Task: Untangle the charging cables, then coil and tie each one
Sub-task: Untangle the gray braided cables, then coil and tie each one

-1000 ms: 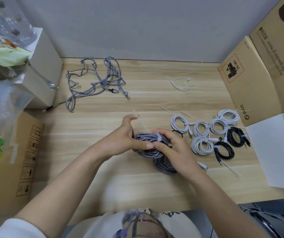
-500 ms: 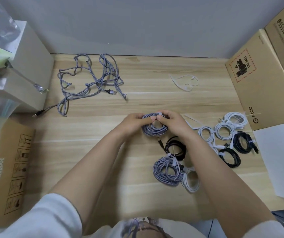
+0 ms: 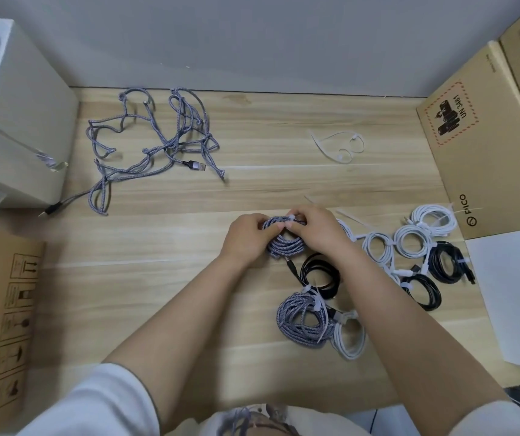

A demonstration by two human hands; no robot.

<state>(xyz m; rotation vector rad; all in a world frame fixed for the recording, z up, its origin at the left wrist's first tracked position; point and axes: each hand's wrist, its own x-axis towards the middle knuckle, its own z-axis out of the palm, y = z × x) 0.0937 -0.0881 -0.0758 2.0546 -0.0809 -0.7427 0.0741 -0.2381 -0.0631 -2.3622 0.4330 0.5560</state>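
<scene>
While both hands work at one coil, the scene reads so:
step: tying the grey coil point(image 3: 284, 243), held over the middle of the desk point(image 3: 283, 171)
left hand point(image 3: 246, 236): fingers curled round the coil's left side, gripping it
right hand point(image 3: 316, 226): fingertips pinching a white tie point(image 3: 290, 219) at the coil's top
next move: probably cinch the tie snug, set the coil with the done ones, then reach for the tangle point(image 3: 154, 143) at the far left, still loose
done coils: one grey point(image 3: 302, 322), several white point(image 3: 378, 247) and black point(image 3: 320, 275), to the right
spare ties point(image 3: 338, 146): far side, well apart
writing: box point(image 3: 479, 146) reads "UN 3481" and "PICO"; other print too blurred
</scene>
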